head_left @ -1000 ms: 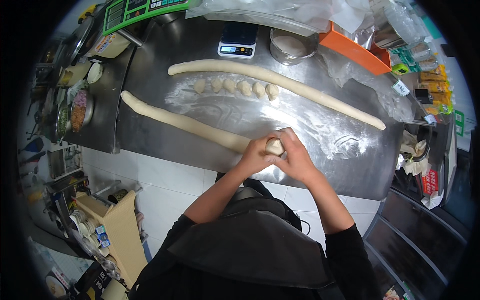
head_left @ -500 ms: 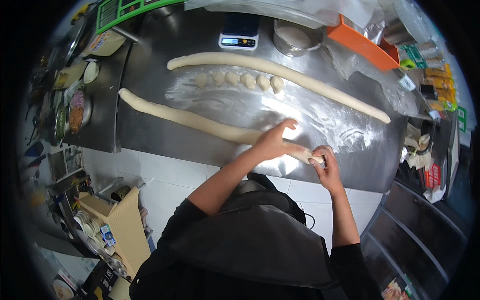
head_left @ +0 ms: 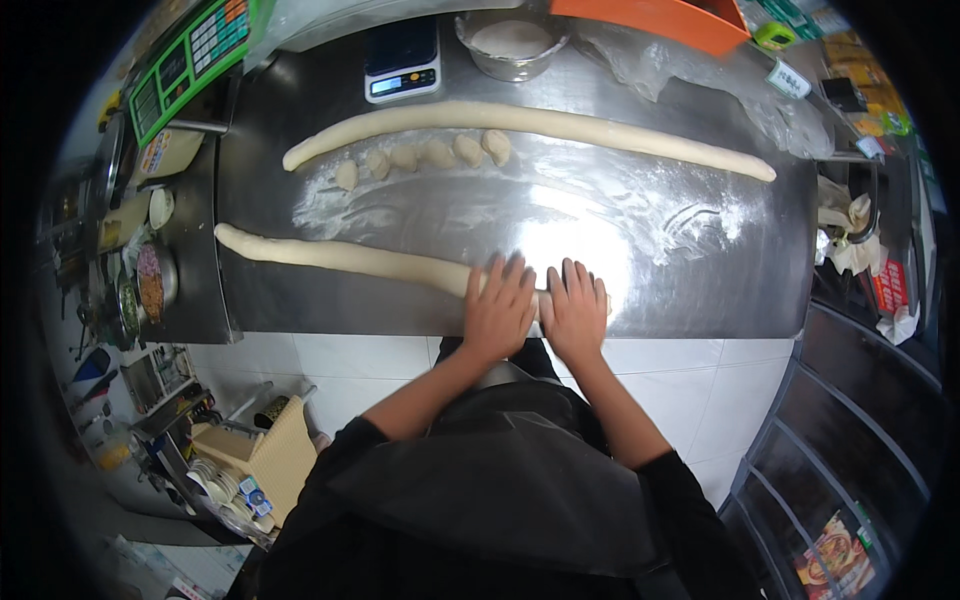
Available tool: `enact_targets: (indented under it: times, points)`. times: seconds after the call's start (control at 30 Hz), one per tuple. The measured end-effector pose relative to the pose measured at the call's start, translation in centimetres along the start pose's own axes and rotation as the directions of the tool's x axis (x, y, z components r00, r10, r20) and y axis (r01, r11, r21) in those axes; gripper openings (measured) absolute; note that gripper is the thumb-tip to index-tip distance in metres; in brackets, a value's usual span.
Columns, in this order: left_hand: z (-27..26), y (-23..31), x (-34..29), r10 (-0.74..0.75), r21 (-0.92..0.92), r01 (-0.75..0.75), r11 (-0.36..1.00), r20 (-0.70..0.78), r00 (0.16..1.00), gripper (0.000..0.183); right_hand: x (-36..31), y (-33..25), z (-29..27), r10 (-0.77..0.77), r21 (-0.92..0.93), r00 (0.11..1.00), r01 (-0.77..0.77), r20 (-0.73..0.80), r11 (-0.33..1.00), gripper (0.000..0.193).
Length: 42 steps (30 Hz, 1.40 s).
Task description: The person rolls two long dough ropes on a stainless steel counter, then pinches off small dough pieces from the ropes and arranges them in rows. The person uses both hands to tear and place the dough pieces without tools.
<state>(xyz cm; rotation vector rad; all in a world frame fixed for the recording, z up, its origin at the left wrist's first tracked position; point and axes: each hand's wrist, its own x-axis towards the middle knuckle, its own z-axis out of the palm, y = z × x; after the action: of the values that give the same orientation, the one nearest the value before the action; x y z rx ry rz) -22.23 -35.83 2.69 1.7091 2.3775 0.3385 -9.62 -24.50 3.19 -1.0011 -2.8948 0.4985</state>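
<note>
Left hand (head_left: 500,310) and right hand (head_left: 573,312) now flat, side by side over the near dough rope's (head_left: 365,258) right part, right hand's earlier pinch released, rope lying on worktop's (head_left: 690,290) near side

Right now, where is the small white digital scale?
In the head view, the white digital scale stands left of centre, left of the bowl of white powder and beyond the far dough rope.

Left hand (head_left: 500,312): palm down, fingers extended and slightly spread, pointing forward, away from the torso. Right hand (head_left: 574,318): just beside it, palm down, fingers likewise extended. Left forearm (head_left: 425,396): bare, slanting inward from lower left. Right forearm (head_left: 628,415): bare, slanting inward from lower right.
</note>
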Motion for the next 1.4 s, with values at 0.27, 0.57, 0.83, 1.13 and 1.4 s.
enact_targets:
  times: [0.27,0.57,0.83,1.13,1.4]
  points:
    - [2.5,1.8,5.5,-0.028,-0.031,0.025,0.999,-0.092,0.995,0.072,0.9,2.7,-0.6,0.294,-0.111,0.956,-0.293,-0.008,0.950,0.069]
    - [2.4,3.3,7.4,0.087,-0.054,-0.085,0.995,0.033,0.996,0.065,2.5,6.8,-0.9,-0.077,-0.091,0.997,0.076,-0.014,0.993,0.060]
    - [3.1,5.6,3.7,0.135,-0.100,-0.134,0.986,0.000,0.991,0.076,-5.6,5.5,-2.0,0.087,-0.039,0.992,-0.084,0.092,0.996,0.063]
    - [-1.6,-9.3,7.0,-0.274,-0.065,0.266,0.962,-0.233,0.933,0.069,3.3,8.7,-1.9,-0.114,-0.115,0.992,0.107,-0.058,0.988,0.056]
    - [-2.0,-8.8,-6.0,0.053,-0.131,-0.046,0.990,0.048,0.997,0.066,-3.9,5.3,-3.4,-0.214,-0.020,0.970,0.218,0.114,0.976,0.077]
